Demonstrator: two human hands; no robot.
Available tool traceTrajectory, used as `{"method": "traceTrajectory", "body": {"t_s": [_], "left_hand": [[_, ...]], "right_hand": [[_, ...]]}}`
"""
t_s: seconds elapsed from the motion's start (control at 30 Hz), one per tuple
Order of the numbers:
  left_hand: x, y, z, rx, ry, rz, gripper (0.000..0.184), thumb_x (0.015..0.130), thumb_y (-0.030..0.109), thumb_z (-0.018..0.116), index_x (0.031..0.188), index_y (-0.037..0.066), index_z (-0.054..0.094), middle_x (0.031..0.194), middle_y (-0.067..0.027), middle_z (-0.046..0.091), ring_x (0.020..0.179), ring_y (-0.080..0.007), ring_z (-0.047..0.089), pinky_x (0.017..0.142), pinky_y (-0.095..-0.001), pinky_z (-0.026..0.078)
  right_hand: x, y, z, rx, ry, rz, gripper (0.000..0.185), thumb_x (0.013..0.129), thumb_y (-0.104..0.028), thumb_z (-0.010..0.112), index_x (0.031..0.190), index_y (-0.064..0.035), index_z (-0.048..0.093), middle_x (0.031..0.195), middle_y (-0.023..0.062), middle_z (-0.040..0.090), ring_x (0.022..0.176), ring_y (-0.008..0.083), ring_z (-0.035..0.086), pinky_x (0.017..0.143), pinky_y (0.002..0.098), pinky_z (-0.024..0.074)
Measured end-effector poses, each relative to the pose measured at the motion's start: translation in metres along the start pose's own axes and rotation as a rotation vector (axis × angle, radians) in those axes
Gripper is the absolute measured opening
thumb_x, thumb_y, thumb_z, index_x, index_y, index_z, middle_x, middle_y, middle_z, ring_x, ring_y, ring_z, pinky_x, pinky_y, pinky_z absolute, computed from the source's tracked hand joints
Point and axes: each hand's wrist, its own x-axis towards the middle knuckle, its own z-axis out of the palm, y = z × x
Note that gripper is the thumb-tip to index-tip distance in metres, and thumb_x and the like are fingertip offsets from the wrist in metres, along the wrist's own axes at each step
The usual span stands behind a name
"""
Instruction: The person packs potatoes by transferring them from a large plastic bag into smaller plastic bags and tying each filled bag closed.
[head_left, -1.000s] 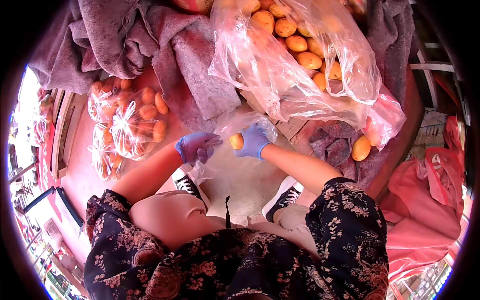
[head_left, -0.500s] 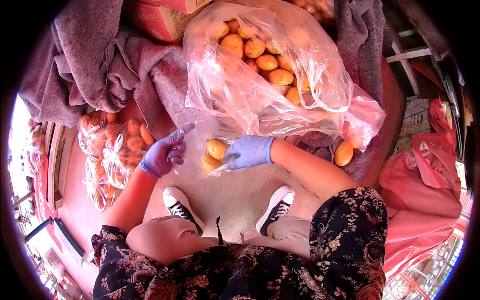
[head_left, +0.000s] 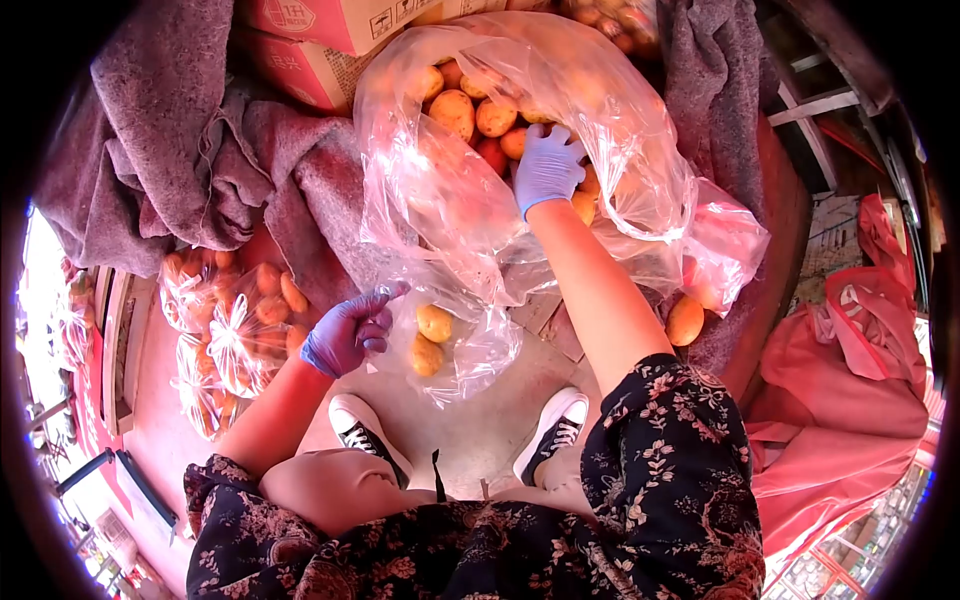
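Observation:
Both of my hands wear purple-blue gloves. My left hand is closed on the edge of a small clear plastic bag, which hangs to its right. Inside that bag are two yellow potatoes. My right hand reaches into a large clear plastic bag holding several potatoes. Its fingers are spread and bent over the potatoes there; whether they grip one is hidden beneath the hand.
Tied bags of potatoes lie at the left. Grey blankets drape behind them, and cardboard boxes stand at the back. A single potato lies right of the large bag. Red cloth hangs at far right.
My right hand has left the small bag and moved up into the large bag. The small bag's right side now hangs loose, while my left hand keeps its hold and has moved slightly.

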Motion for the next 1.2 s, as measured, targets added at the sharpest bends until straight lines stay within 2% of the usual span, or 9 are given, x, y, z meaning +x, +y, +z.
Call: {"method": "traceTrajectory", "body": {"t_s": [0.23,0.33,0.43,0.57,0.63,0.73,0.9,1.03,1.2], "left_hand": [[-0.002,0.001,-0.003,0.102,0.027,0.035,0.036,0.091,0.018,0.047,0.126,0.01,0.045,0.067,0.0038,0.038,0.052,-0.0054,0.029,0.048,-0.0183,0.026],[-0.016,0.004,-0.003,0.174,0.048,0.077,0.039,0.088,0.018,0.05,0.126,0.011,0.046,0.072,0.0031,0.043,0.054,-0.0059,0.032,0.05,-0.0195,0.028],[-0.026,0.01,-0.002,0.247,0.025,0.115,0.043,0.085,0.016,0.053,0.126,0.013,0.046,0.077,0.0026,0.047,0.058,-0.0059,0.035,0.052,-0.0202,0.03],[-0.033,0.014,0.005,0.314,-0.004,0.139,0.054,0.082,0.012,0.052,0.134,0.014,0.037,0.08,0.0026,0.047,0.06,-0.0053,0.036,0.051,-0.019,0.029],[-0.032,0.014,0.007,0.297,-0.102,0.13,0.059,0.083,0.01,0.05,0.138,0.016,0.03,0.078,0.0033,0.044,0.058,-0.0046,0.034,0.048,-0.017,0.027],[-0.035,0.012,0.013,0.285,-0.027,0.049,0.057,0.085,0.01,0.048,0.138,0.018,0.03,0.079,0.0032,0.044,0.057,-0.0041,0.034,0.047,-0.0157,0.025],[-0.041,0.008,0.012,0.266,-0.009,0.023,0.05,0.09,0.012,0.044,0.138,0.018,0.031,0.079,0.0032,0.046,0.054,-0.0037,0.034,0.045,-0.0154,0.026],[-0.041,0.014,0.009,0.194,-0.008,0.085,0.046,0.092,0.012,0.041,0.138,0.017,0.032,0.077,0.0035,0.046,0.055,-0.0043,0.035,0.044,-0.0167,0.028],[-0.035,0.021,0.001,0.056,-0.037,0.082,0.049,0.093,0.011,0.039,0.14,0.017,0.027,0.077,0.0034,0.044,0.051,-0.0019,0.03,0.042,-0.0131,0.027]], "right_hand": [[0.005,0.037,-0.03,0.425,0.036,-0.323,0.052,0.069,-0.028,0.073,0.114,-0.0102,0.053,0.101,0.0144,0.058,0.089,0.0279,0.06,0.074,0.0356,0.0506],[0.002,0.062,-0.041,1.502,-0.384,-0.014,0.059,0.07,-0.035,0.073,0.115,-0.0033,0.051,0.099,0.014,0.06,0.09,0.0253,0.061,0.074,0.0341,0.0514],[-0.022,0.083,-0.091,1.918,-0.953,0.062,0.067,0.071,-0.039,0.072,0.118,0.0014,0.048,0.1,0.014,0.059,0.089,0.0246,0.062,0.074,0.0338,0.0521],[-0.101,0.045,-0.101,2.013,-1.71,-0.122,0.055,0.076,-0.034,0.068,0.115,-0.0007,0.049,0.1,0.0115,0.06,0.091,0.0203,0.06,0.081,0.0332,0.0494],[-0.147,0.01,-0.083,1.827,-1.941,0.101,0.052,0.077,-0.035,0.069,0.112,-0.0022,0.051,0.099,0.009,0.059,0.089,0.0193,0.06,0.08,0.0323,0.0494],[-0.2,-0.033,-0.006,1.559,-2.112,0.531,0.058,0.075,-0.042,0.07,0.12,-0.0174,0.043,0.104,0.0076,0.056,0.091,0.0273,0.059,0.069,0.0529,0.0524],[-0.223,-0.077,0.017,1.407,-1.456,0.831,0.049,0.08,-0.037,0.063,0.121,-0.0189,0.043,0.111,0.0051,0.054,0.093,0.0275,0.058,0.073,0.0458,0.052],[-0.209,-0.066,0.034,1.549,-1.515,0.527,0.042,0.085,-0.034,0.056,0.121,-0.0124,0.048,0.109,0.0068,0.055,0.082,0.0232,0.058,0.063,0.0324,0.0518],[-0.104,-0.032,-0.096,1.422,-1.634,-0.456,0.024,0.09,-0.027,0.052,0.096,-0.0057,0.062,0.094,0.004,0.062,0.074,0.011,0.06,0.067,0.0265,0.0512]]}}
